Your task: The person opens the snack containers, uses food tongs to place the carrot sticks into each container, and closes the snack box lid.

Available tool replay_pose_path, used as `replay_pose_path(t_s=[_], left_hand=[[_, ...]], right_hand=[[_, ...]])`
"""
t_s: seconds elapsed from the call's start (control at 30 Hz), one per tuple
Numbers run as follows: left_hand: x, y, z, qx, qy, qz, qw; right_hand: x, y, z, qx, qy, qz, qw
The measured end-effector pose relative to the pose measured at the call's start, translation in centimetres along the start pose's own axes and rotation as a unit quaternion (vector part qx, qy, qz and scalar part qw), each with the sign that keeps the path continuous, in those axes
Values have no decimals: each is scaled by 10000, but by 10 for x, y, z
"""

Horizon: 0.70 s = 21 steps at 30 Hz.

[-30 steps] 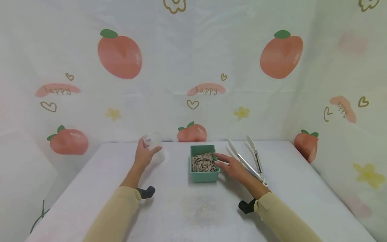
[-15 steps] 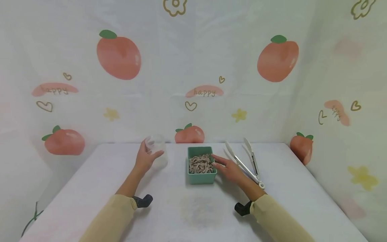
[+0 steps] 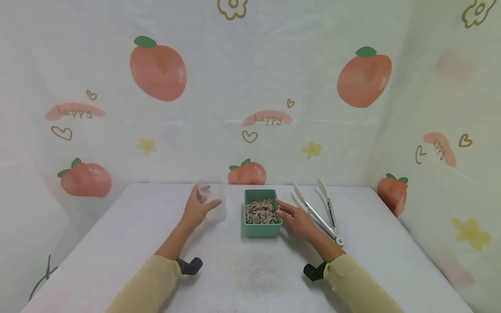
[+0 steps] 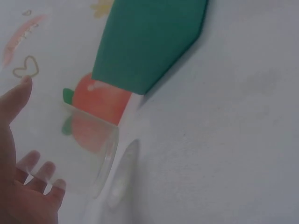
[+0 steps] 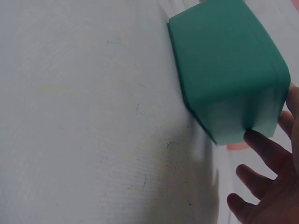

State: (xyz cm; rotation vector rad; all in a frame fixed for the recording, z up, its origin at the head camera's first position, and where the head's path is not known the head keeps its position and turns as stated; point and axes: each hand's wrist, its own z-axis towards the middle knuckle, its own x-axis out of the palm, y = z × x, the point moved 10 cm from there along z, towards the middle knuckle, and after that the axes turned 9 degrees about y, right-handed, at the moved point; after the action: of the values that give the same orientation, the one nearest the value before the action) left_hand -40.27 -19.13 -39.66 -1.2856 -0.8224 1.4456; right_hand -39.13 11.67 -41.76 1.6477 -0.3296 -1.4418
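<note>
In the head view my left hand (image 3: 198, 209) grips a clear plastic cup (image 3: 217, 209), thumb on one side and fingers on the other. The left wrist view shows the cup (image 4: 79, 149) tilted, its lower edge near a bright patch on the table. To its right stands a green rectangular box (image 3: 263, 231), filled with greyish-brown strips (image 3: 261, 213). My right hand (image 3: 300, 222) rests against the box's right side, fingers mostly extended. From the right wrist, one fingertip touches the wall of the green box (image 5: 229, 56); the thumb is partly out of frame.
White-tipped metal tongs (image 3: 331, 214) lie spread on the table just beyond my right hand. A white table (image 3: 188, 287) carries everything, with a fruit-printed curtain (image 3: 211, 87) at its back and sides. A dark green cord (image 3: 48, 274) hangs by the left edge.
My left hand has brought the clear cup rightward, nearer the green box. The right hand stays at the box's side. The head view has shifted slightly.
</note>
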Motion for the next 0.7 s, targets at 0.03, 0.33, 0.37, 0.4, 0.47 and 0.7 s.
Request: replay_pose_path(t_s=[0.03,0.33,0.37,0.4,0.47,0.7], left_hand=[[2,0,0,-16,21,-3,10000],[21,1,-1,-40,264,94,9996],[23,0,-1,-29,285,101,9995],[25,0,-2,-34,306,129,9994],[28,1,-2,-49,351,163,9992],[33,6,-6,-252,387,259,9986]], right_hand=[[0,1,0,-46,-19,-11,10000],[-1,2,-1,-112,-89,18,9999],[-1,1,-1,-96,-87,28,9999],[-1,1,-1,-84,-81,62,9999],[0,-1,0,-72,-73,108,9999],[2,-2,1,-98,-56,214,9997]])
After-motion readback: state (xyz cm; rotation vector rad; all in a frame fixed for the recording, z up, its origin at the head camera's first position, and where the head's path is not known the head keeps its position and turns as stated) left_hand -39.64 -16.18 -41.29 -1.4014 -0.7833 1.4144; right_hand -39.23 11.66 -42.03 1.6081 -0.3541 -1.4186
